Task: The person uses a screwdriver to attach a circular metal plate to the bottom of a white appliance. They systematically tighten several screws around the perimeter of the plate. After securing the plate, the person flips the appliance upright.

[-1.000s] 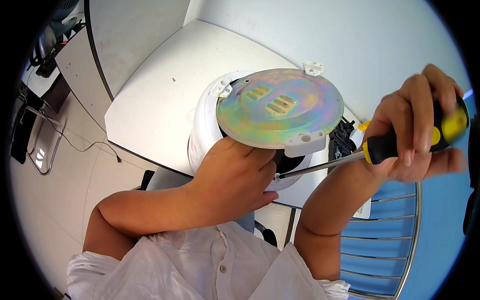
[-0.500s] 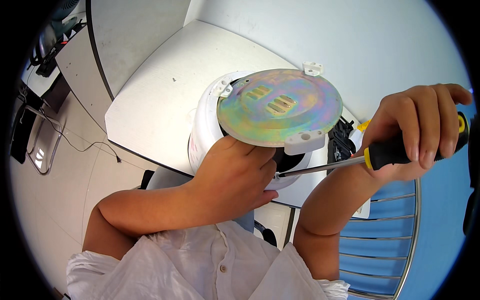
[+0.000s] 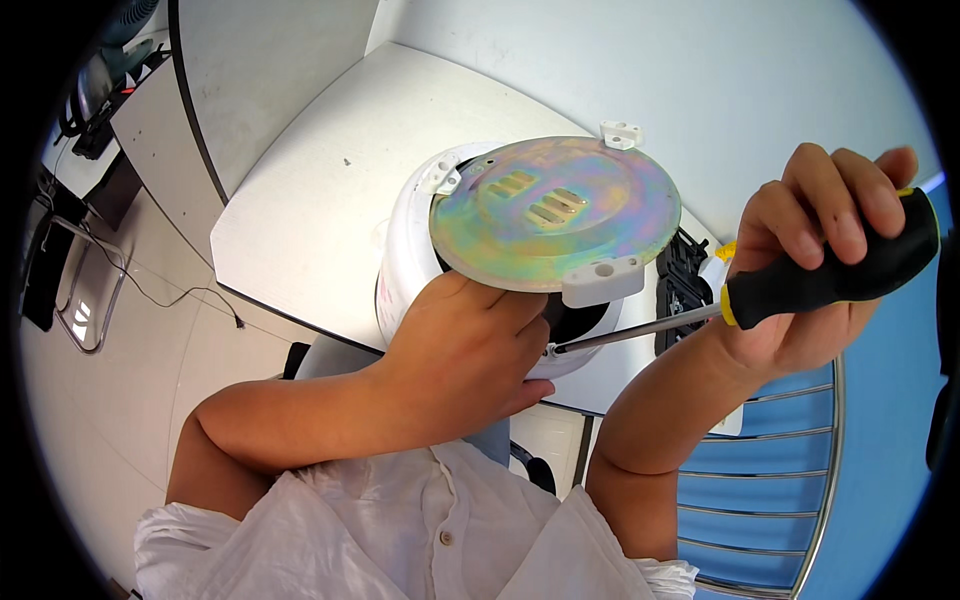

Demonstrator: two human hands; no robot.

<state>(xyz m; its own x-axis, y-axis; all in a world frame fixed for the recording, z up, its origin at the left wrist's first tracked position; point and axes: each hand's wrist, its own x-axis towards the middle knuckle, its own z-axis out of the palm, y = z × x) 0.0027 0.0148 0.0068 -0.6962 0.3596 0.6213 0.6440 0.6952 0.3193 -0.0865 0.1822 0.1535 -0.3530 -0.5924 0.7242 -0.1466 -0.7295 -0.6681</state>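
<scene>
A round metal plate with an iridescent sheen, slots and white plastic brackets sits tilted above a white rounded appliance housing. My left hand is curled at the near side of the housing, its fingers bent in beneath the plate and its thumb outside. What those fingers grip is hidden. On the right, my right hand is closed round the black-and-yellow handle of a screwdriver. The screwdriver's shaft slants down to the left, and its tip meets the near rim of the housing beside my left hand.
The white table bears the housing, against a pale wall. Behind the screwdriver shaft lies a black tool case, with something yellow beside it. A metal-barred rack stands at lower right. A cable runs across the floor at left.
My right hand has shifted its fingers higher on the screwdriver handle and turned, with the palm showing more. The screwdriver tip stays at the rim. My left hand has hardly moved.
</scene>
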